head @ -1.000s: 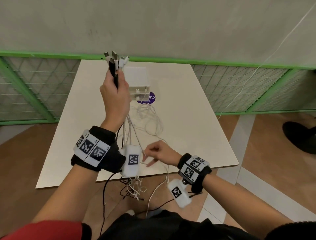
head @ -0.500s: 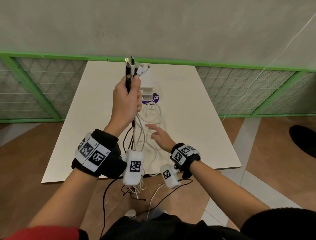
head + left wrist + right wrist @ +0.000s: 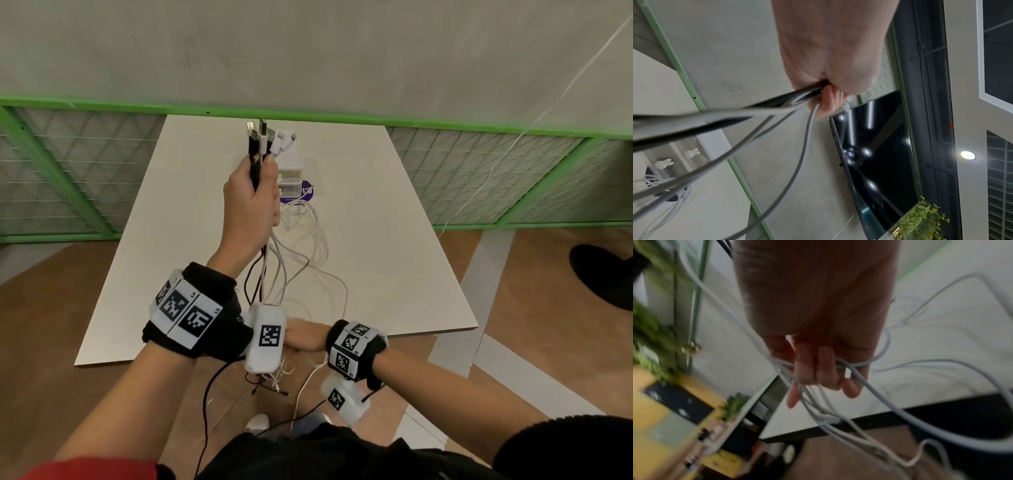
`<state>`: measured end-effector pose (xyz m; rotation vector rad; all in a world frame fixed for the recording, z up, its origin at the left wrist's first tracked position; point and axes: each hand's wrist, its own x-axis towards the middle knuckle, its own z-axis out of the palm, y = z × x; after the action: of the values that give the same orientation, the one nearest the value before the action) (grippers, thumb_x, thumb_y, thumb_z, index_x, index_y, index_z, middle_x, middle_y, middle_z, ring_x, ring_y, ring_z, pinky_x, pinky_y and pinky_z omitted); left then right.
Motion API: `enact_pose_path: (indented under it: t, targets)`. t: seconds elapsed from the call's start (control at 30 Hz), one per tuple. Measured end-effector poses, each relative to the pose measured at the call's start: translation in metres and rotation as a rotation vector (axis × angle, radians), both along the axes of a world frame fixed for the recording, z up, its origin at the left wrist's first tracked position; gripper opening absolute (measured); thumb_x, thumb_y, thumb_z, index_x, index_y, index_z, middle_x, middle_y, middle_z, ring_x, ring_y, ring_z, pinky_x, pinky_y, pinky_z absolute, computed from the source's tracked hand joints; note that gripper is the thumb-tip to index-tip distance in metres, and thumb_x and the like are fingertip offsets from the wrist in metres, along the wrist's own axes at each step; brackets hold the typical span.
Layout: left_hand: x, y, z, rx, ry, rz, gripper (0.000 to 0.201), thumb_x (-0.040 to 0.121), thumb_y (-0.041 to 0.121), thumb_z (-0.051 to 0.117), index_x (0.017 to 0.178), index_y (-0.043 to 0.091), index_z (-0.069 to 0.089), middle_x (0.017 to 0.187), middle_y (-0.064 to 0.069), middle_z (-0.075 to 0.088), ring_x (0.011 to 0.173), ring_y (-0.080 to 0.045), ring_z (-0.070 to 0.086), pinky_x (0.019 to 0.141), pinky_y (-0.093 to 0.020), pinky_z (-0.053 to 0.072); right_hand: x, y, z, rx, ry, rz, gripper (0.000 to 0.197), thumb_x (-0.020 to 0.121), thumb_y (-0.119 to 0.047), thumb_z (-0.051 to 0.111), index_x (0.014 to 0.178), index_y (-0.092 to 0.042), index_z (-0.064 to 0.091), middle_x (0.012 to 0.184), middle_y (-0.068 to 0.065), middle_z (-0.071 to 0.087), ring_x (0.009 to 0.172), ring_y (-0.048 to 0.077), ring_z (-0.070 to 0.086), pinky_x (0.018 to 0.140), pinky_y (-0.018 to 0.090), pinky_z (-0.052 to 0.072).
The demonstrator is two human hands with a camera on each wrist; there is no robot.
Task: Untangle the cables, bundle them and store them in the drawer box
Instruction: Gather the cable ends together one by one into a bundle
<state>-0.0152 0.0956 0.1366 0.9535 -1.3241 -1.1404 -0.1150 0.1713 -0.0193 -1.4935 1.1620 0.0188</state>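
My left hand (image 3: pixel 251 202) is raised over the white table (image 3: pixel 394 240) and grips a bundle of black and white cables (image 3: pixel 274 267) just below their plug ends (image 3: pixel 269 137). The left wrist view shows the cables (image 3: pixel 756 116) running out of that left hand's (image 3: pixel 834 65) fist. They hang down past the table's front edge toward the floor. My right hand (image 3: pixel 303 337) is at the front edge, partly hidden behind the left wrist camera. White cables (image 3: pixel 869 386) run through the curled fingers (image 3: pixel 818 369) of that hand. The white drawer box (image 3: pixel 291 171) stands at the back of the table, behind the plugs.
A purple round sticker (image 3: pixel 303 193) lies under the drawer box, with loose white cable loops (image 3: pixel 308 236) in front of it. A green mesh fence (image 3: pixel 513 164) and a grey wall are behind the table. A dark object (image 3: pixel 606 277) lies on the wooden floor at right.
My right hand reached up the cables to mid-table, then drew back down to the table's front edge. The left hand still holds the plug ends high.
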Motion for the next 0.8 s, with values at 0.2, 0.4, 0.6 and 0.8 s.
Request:
enact_pose_path:
  t: [0.2, 0.4, 0.6, 0.8]
  targets:
    - [0.007, 0.003, -0.008, 0.001, -0.062, 0.043, 0.032, 0.101, 0.024, 0.038, 0.069, 0.02, 0.036, 0.04, 0.016, 0.035, 0.035, -0.003, 0.028, 0.036, -0.016, 0.026, -0.012, -0.006, -0.004, -0.519, 0.027, -0.037, 0.027, 0.084, 0.005, 0.044, 0.106, 0.001, 0.06, 0.112, 0.02, 0.06, 0.101, 0.027, 0.053, 0.091, 0.031, 0.037]
    - [0.011, 0.006, -0.006, 0.024, -0.025, 0.044, 0.033, 0.101, 0.024, 0.037, 0.069, 0.018, 0.035, 0.041, 0.016, 0.033, 0.035, -0.002, 0.025, 0.035, -0.016, 0.024, -0.06, -0.029, -0.025, -0.413, 0.261, -0.517, 0.049, 0.081, -0.009, 0.058, 0.127, -0.008, 0.041, 0.131, 0.015, 0.047, 0.116, 0.029, 0.048, 0.094, 0.033, 0.039]
    - [0.003, 0.009, -0.008, 0.007, -0.028, 0.05, 0.031, 0.101, 0.024, 0.037, 0.07, 0.018, 0.036, 0.039, 0.016, 0.034, 0.034, -0.002, 0.028, 0.036, -0.016, 0.025, -0.034, -0.026, -0.077, -0.214, 0.434, -0.204, 0.076, 0.078, -0.031, 0.071, 0.136, -0.009, 0.028, 0.129, 0.018, 0.044, 0.112, 0.036, 0.051, 0.095, 0.042, 0.044]
    - [-0.009, 0.013, -0.015, 0.006, -0.018, 0.042, 0.029, 0.101, 0.023, 0.038, 0.072, 0.023, 0.04, 0.039, 0.015, 0.034, 0.034, -0.003, 0.027, 0.037, -0.018, 0.025, -0.023, -0.024, -0.08, -0.276, 0.199, -0.337, 0.051, 0.079, -0.009, 0.066, 0.126, -0.007, 0.046, 0.107, 0.02, 0.063, 0.089, 0.031, 0.062, 0.068, 0.027, 0.046]
